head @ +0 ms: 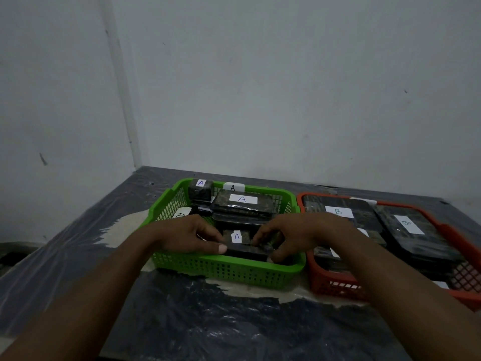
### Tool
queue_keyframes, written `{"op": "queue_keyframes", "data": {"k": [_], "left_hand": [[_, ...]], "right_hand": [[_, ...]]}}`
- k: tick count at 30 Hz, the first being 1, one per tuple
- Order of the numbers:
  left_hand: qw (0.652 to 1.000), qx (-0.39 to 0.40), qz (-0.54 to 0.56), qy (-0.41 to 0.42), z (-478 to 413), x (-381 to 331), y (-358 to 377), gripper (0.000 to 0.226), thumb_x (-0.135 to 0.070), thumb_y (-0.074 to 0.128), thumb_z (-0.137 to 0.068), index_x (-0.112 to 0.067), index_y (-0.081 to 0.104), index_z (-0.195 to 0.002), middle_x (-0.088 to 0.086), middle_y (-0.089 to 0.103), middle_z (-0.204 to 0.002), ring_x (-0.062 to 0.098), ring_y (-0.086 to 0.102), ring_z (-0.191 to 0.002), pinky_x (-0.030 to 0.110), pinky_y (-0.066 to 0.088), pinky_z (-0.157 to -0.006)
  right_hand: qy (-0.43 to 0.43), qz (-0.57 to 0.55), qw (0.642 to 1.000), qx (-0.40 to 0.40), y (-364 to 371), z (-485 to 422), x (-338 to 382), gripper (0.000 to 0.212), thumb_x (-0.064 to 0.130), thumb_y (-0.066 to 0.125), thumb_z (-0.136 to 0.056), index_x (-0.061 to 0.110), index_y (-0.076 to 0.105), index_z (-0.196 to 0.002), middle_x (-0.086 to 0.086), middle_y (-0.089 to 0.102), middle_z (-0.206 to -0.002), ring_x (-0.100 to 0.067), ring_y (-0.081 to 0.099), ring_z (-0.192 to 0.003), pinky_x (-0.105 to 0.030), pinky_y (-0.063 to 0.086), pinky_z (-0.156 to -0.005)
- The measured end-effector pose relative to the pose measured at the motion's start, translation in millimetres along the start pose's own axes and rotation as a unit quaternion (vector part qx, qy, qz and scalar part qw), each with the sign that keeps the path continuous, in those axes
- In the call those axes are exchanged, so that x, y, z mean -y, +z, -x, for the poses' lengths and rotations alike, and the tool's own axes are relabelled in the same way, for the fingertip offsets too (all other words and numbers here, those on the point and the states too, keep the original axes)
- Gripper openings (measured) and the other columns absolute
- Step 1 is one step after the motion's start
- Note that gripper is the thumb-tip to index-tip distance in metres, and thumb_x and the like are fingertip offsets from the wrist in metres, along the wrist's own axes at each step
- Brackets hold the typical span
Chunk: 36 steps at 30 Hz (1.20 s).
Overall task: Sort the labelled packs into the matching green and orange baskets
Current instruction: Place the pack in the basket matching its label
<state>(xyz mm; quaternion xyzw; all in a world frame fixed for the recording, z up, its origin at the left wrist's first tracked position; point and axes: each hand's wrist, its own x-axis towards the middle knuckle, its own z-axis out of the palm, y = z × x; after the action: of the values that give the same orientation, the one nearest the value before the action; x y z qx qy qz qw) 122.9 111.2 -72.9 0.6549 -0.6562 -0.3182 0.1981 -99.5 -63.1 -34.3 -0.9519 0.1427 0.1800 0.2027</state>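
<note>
Green basket is where the action is right now: both hands are down inside it, settling a dark pack marked A at the near end. Left hand has its thumb and fingers closed on the pack's left edge, right hand pinches the right end, so it's held from both sides. Looks to me like the placing step, nearly done. Next move is probably just letting go and lifting both hands clear without dragging the pack back up.

That basket has an A tag on its far rim and already holds several A packs, a big one stacked at the back. Orange basket, just beside it on the right, is loaded with B packs. Nothing loose on the table that I can see, so sorting seems close to finished.
</note>
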Motion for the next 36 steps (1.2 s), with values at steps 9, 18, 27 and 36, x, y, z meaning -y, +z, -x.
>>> {"op": "queue_keyframes", "data": {"k": [9,18,27,36], "left_hand": [[0.998,-0.05,0.001,-0.023,-8.3,-4.2,10.2,0.044,-0.055,0.054,-0.095,-0.032,0.069,-0.062,-0.01,0.047,-0.052,0.006,0.041,-0.049,0.025,0.037,-0.06],[0.987,-0.162,0.017,-0.013,-30.7,-22.7,24.1,0.035,-0.065,0.064,-0.083,-0.036,0.072,-0.1,-0.014,0.076,-0.086,-0.002,0.071,-0.074,0.025,0.057,-0.071],[0.956,-0.201,0.214,-0.023,-54.3,-45.0,43.9,0.025,-0.035,0.062,-0.096,-0.012,0.069,-0.104,0.005,0.077,-0.09,0.017,0.076,-0.081,0.024,0.059,-0.068],[0.937,-0.169,0.293,-0.093,-62.4,-66.4,48.0,0.03,-0.033,0.066,-0.094,-0.004,0.071,-0.101,0.009,0.078,-0.087,0.016,0.075,-0.075,0.03,0.062,-0.069]], "right_hand": [[0.015,0.044,0.991,-0.123,16.6,-15.0,-5.5,0.03,0.013,0.073,-0.088,0.02,0.065,-0.116,0.002,0.067,-0.115,-0.016,0.063,-0.103,-0.038,0.055,-0.092],[-0.041,-0.149,0.944,-0.292,-10.6,8.1,-25.6,0.032,0.024,0.078,-0.087,0.031,0.061,-0.112,0.004,0.065,-0.115,-0.021,0.066,-0.106,-0.046,0.056,-0.092],[-0.019,-0.121,0.954,-0.274,-3.8,14.3,-23.9,0.047,0.044,0.082,-0.079,0.036,0.058,-0.118,0.008,0.06,-0.119,-0.013,0.068,-0.09,-0.045,0.058,-0.088],[-0.008,0.016,0.96,-0.281,4.1,11.5,-6.6,0.061,0.04,0.086,-0.069,0.033,0.055,-0.121,0.01,0.057,-0.118,-0.01,0.055,-0.101,-0.019,0.039,-0.07]]}}
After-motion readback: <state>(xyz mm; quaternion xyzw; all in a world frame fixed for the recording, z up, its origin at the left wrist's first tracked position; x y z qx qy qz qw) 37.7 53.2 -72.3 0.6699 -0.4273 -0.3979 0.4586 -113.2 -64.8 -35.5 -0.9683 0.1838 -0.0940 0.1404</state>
